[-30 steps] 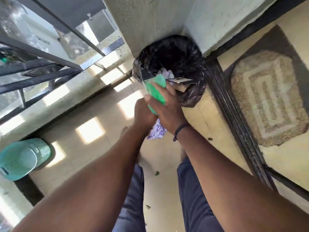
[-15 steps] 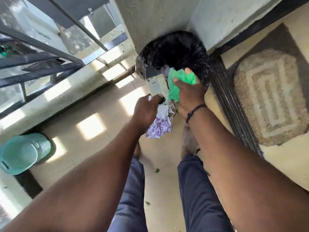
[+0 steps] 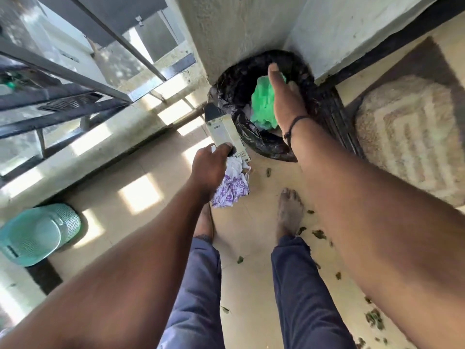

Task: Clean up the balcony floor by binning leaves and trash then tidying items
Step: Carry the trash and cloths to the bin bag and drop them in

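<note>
1. Over the bin in the corner: right hand now flat, fingers straight, nothing in it. Half a second ago it was clamped on the green plastic bag; that bag now sits inside the liner under the palm. One piece binned.
2. Left hand stays curled round the cream carton and the crumpled white-and-purple paper, just beside the bin rim, not over it. Hands apart. My read: those two go in next.
3. Leaf bits remain scattered on the floor tiles near the bare feet and further right, so the leaf part is barely started.
4. Materials: bin liner is thin black glossy film, wrinkled. Green bag is soft crinkly film. Carton is rigid and boxy, with printed text too small to read. Paper is balled and limp.
5. Teal perforated plastic basket sits tipped at the left wall; coarse woven doormat on the right.
</note>
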